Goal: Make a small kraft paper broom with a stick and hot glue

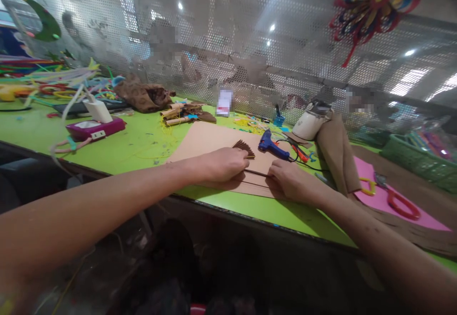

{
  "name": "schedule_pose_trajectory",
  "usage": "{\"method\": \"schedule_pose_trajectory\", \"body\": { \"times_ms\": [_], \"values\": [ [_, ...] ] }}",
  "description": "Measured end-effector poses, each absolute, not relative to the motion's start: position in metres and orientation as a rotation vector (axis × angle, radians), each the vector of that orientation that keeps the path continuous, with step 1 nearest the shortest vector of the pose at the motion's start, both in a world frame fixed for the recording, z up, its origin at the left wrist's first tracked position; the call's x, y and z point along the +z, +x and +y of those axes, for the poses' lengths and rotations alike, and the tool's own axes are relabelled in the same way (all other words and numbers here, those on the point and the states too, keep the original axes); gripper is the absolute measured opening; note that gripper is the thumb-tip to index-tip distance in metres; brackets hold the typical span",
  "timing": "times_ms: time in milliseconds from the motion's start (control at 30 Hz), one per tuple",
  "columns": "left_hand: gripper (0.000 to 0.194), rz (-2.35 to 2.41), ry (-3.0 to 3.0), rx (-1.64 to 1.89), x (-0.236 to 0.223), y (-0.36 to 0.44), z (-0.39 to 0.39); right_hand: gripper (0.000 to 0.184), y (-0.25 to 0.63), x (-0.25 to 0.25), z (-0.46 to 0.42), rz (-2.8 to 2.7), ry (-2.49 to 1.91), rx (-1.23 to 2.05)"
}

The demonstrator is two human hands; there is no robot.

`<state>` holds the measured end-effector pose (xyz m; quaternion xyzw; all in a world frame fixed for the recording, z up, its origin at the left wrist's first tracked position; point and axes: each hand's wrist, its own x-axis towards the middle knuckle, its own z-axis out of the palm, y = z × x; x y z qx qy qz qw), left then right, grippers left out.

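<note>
Right hand at dark strip near edge of board

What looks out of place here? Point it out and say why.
Tangled yellow strands and small scraps look messy, strewn over the green tabletop behind and left of the tan sheet. The glue gun lies on its side near the right hand, not in a stand. No liquid looks spilled.

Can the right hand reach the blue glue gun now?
Probably yes: the right hand is just short of the blue glue gun, nothing visible between, though that hand seems to hold a dark strip.
</note>
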<state>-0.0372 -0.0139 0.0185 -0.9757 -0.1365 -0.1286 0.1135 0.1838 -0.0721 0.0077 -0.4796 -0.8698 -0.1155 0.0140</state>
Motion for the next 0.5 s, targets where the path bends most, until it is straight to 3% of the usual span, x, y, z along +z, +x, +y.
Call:
{"method": "schedule_pose_trajectory", "body": {
  "times_ms": [500],
  "values": [
    [0.020,-0.328,-2.743,-0.245,0.003,-0.036,-0.011,0.021,0.176,0.005,-0.084,-2.729,-1.413,-0.607]
  ]
}}
